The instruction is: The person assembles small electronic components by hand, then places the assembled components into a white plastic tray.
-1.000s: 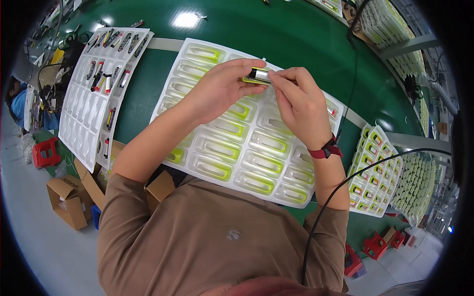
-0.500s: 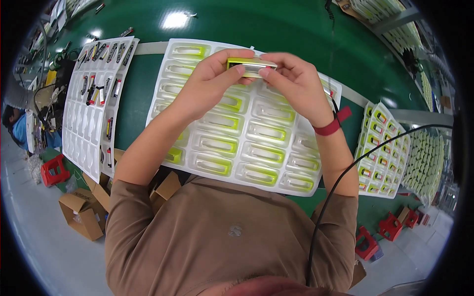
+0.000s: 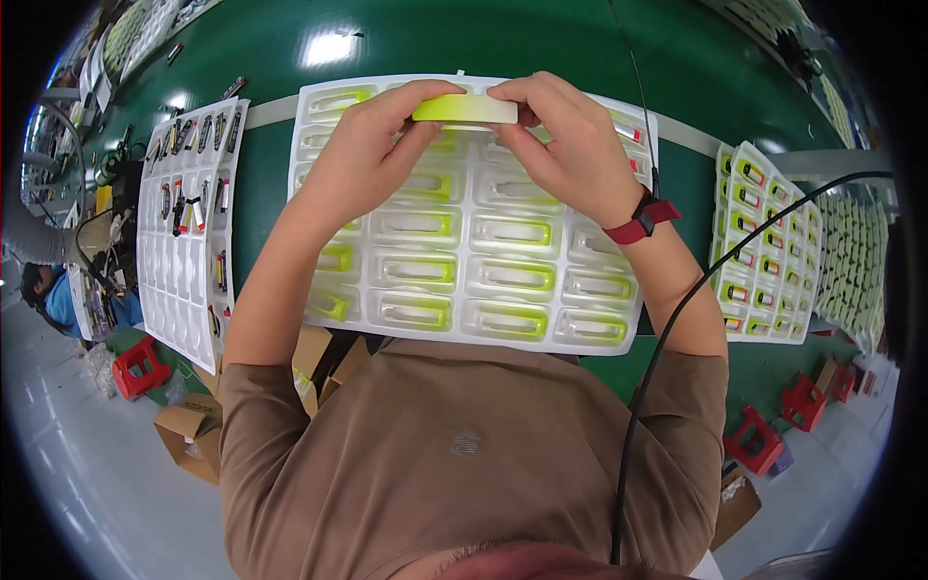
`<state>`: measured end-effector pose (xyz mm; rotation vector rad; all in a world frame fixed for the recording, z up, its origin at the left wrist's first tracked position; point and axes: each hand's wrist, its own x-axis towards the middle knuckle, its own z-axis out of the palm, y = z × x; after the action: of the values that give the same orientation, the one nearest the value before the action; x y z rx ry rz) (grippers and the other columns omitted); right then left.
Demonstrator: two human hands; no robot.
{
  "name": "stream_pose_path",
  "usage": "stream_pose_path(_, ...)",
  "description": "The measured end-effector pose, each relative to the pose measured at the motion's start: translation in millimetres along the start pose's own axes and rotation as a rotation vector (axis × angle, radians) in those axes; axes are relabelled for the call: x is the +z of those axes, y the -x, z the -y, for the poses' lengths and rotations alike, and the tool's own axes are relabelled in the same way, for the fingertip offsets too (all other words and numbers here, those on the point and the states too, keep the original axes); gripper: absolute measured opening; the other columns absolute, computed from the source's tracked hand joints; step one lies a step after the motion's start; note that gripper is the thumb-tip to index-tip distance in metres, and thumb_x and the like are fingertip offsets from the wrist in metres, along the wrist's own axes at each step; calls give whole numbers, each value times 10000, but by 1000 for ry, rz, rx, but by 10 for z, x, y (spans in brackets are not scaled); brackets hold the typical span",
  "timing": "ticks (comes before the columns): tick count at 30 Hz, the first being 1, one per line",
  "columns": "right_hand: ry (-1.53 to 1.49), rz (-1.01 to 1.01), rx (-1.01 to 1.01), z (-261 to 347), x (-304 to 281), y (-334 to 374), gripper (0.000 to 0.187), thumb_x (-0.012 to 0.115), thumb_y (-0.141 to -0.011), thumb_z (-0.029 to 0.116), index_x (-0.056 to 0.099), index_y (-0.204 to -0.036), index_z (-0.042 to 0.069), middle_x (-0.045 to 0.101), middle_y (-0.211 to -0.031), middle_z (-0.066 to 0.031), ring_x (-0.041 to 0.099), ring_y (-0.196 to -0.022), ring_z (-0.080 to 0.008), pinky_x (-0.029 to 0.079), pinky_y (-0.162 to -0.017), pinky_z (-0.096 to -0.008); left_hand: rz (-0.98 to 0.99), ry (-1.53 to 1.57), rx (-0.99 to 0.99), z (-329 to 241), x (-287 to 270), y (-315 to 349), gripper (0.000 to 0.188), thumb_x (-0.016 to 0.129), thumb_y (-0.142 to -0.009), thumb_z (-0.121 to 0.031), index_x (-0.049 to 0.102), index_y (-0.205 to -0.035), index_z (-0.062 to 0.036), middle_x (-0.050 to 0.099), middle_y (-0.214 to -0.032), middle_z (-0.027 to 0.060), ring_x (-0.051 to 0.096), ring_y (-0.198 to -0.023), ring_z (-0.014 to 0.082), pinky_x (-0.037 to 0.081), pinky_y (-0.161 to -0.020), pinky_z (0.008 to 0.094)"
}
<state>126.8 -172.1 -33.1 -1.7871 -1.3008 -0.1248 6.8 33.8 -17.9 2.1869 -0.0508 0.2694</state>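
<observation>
A long, narrow plastic casing [image 3: 466, 108], fading from yellow-green to white, is held level above the far part of a white moulded tray [image 3: 464, 300]. My left hand [image 3: 367, 145] pinches its yellow-green end between thumb and fingers. At the white end, my right hand [image 3: 565, 140] grips it the same way. Its smooth outer face is toward me, so whatever is inside is hidden. Beneath my hands, the tray's pockets hold several similar clear and yellow-green casings [image 3: 541, 278]. A few pockets at the far right show red-tipped parts [image 3: 633, 135].
To the left, another white tray [image 3: 174, 290] holds dark and red cylindrical parts. A tray of filled casings [image 3: 764, 333] stands at the right. A black cable [image 3: 657, 367] crosses my right arm. Red stools [image 3: 140, 367] and a cardboard box [image 3: 186, 440] are on the floor.
The casing has been turned over: its open side with a shiny part inside faced me before, and now its smooth face does. Both hands have shifted slightly left with it.
</observation>
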Motion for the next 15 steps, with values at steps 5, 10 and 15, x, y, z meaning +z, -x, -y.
stream_pose_path(5, 59, -34, -26, 74, -244, 43, 230, 694, -877, 58, 643, -1098, 25, 626, -886, -99, 641, -752, -234, 522, -670, -339, -56, -191, 340, -106, 52, -190, 375, 610, -929, 15, 647, -1293, -66, 698, -1120, 160, 680, -935, 292, 542, -828, 354)
stream_pose_path(10, -18, 41, 402, 189, -769, 420, 165, 683, -935, 90, 663, -1080, 14, 594, -721, -59, 563, -658, -123, 466, -615, -250, 13, -165, 311, -458, 280, -184, 325, 696, -890, -41, 684, -1214, -62, 667, -1151, 128, 652, -1054, 286, 515, -915, 357)
stream_pose_path(15, 120, 123, 428, 35, -888, 1064, 128, 680, -890, 119, 666, -938, 1, 620, -878, -151, 605, -780, -308, 475, -696, -393, 425, -229, 512, -624, 874, -66, 141, 723, -835, -130, 683, -957, -72, 622, -1012, 91, 627, -968, 296, 518, -814, 417)
